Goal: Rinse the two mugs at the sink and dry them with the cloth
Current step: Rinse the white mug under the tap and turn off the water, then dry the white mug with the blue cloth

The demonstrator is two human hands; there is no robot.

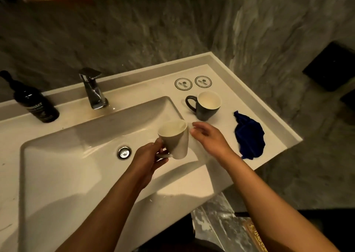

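The sink (57, 155) serves as the landmark here. Over its right edge, the left hand (148, 159) grips the white mug (175, 139) by the handle, fingers curled round it, so the mug hangs tilted with its mouth facing up and slightly left. Just to the right of that mug, the right hand (208, 138) hovers with fingers loosely extended, its fingertips close beside the mug's wall near the rim; whether they touch it cannot be told. It holds nothing.

On the counter to the right of the sink stands the dark mug (206, 107), upright, white inside, its handle pointing toward the basin. It is apart from both hands, beyond the right hand's fingertips. Further right of the sink, the blue cloth (249, 136) lies crumpled on the counter, just beyond the right wrist.

Behind the sink stands the chrome faucet (93, 88), and a dark bottle (33, 102) sits at its back left. Two round coasters (183, 84) lie behind the dark mug.
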